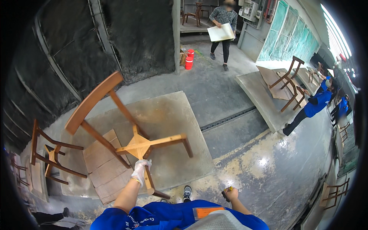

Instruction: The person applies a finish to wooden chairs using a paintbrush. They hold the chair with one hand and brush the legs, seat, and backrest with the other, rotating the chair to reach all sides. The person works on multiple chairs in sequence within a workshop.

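Note:
A brown wooden chair frame (100,96) without a seat stands in front of me to the left; its cross-shaped seat support (138,145) is lighter wood. My left hand (142,171), in a thin whitish glove, is closed round the chair's near seat rail, close to the centre of the cross. Out to my right, away from the chair, my right hand (232,194) is closed round a small dark tool with a yellow part (225,194); its exact kind is too small to tell. That hand looks bare.
Under the chair lies a low platform (184,115) with a cardboard sheet (100,153). Another chair frame (53,161) stands left. A worker in blue (320,101) handles a chair (287,82) at right. Ahead, a person (225,23) carries a pale board (221,33) near red buckets (189,62).

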{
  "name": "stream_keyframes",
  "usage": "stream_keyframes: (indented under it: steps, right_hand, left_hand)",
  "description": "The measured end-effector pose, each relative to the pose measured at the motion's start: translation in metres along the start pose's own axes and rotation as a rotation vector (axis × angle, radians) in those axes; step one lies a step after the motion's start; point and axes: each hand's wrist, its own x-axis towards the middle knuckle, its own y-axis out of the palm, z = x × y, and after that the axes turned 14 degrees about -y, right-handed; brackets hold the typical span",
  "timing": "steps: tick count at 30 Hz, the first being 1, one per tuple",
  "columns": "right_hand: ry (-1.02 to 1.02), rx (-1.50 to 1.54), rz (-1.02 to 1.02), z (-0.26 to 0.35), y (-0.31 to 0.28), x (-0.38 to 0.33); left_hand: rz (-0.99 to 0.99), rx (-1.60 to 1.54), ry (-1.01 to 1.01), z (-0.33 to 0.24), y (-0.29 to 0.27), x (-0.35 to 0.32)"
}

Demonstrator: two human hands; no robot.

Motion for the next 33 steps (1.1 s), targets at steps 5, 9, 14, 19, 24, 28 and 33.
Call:
stream_keyframes:
  steps: [5,9,14,19,24,28,33]
  right_hand:
    - [-0.037,0.074,0.027,0.003,0.001,-0.007]
    - [-0.003,0.082,0.010,-0.002,-0.003,-0.016]
    - [0.119,0.048,0.059,-0.015,-0.002,-0.017]
    - [0.188,0.019,0.109,-0.008,0.005,-0.019]
    - [0.085,0.055,0.061,0.022,0.013,-0.031]
    - [0.089,0.111,0.112,0.041,0.023,-0.045]
    - [-0.047,0.116,0.052,0.058,0.040,-0.063]
  left_hand:
    - [-0.183,-0.238,0.149,0.019,0.040,0.049]
    - [-0.396,-0.293,0.084,0.029,0.077,0.079]
    - [-0.246,-0.450,0.037,0.035,0.107,0.063]
    - [-0.188,-0.322,-0.102,0.048,0.035,-0.006]
    - [-0.805,-0.083,0.137,0.031,-0.035,-0.051]
    - [-0.912,0.290,0.409,0.007,-0.066,-0.057]
    - [-0.521,-0.107,0.489,0.004,-0.080,-0.048]
